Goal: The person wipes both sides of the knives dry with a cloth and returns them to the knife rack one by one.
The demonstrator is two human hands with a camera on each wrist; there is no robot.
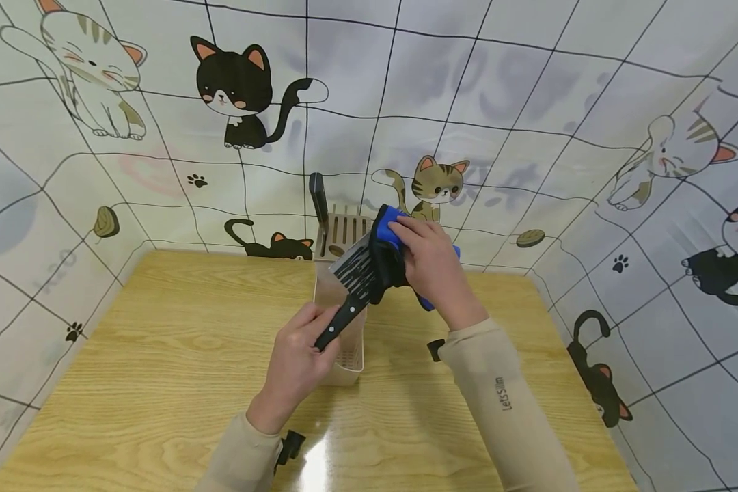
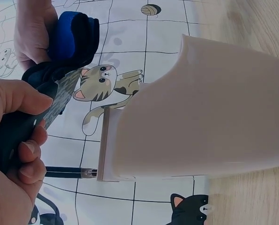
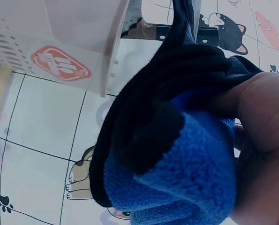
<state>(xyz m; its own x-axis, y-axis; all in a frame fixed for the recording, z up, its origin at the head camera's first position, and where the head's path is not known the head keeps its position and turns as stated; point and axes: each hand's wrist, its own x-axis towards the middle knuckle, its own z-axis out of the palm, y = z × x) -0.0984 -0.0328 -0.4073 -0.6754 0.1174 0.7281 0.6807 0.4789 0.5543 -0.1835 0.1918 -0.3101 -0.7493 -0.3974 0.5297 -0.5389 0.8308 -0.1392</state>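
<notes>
My left hand [image 1: 298,352] grips the black handle [image 1: 344,321] of a wide-bladed kitchen knife [image 1: 355,270], which is held slanted up over a beige knife holder [image 1: 343,377]. Dark patterning runs across the blade. A blue and black cloth [image 1: 389,236] is folded over the upper part of the blade, and my right hand [image 1: 433,270] pinches it there. Fluffy blue pile shows on the cloth [image 3: 191,164] in the right wrist view. The far end of the blade is hidden under it. In the left wrist view, my thumb lies along the knife handle [image 2: 24,133].
The knife holder stands on a wood-grain table [image 1: 209,342], with slots in its top [image 1: 347,229]. Another black-handled knife [image 1: 317,195] is in it at the back left. Behind and beside the table hangs a white grid sheet [image 1: 357,82] printed with cartoon cats.
</notes>
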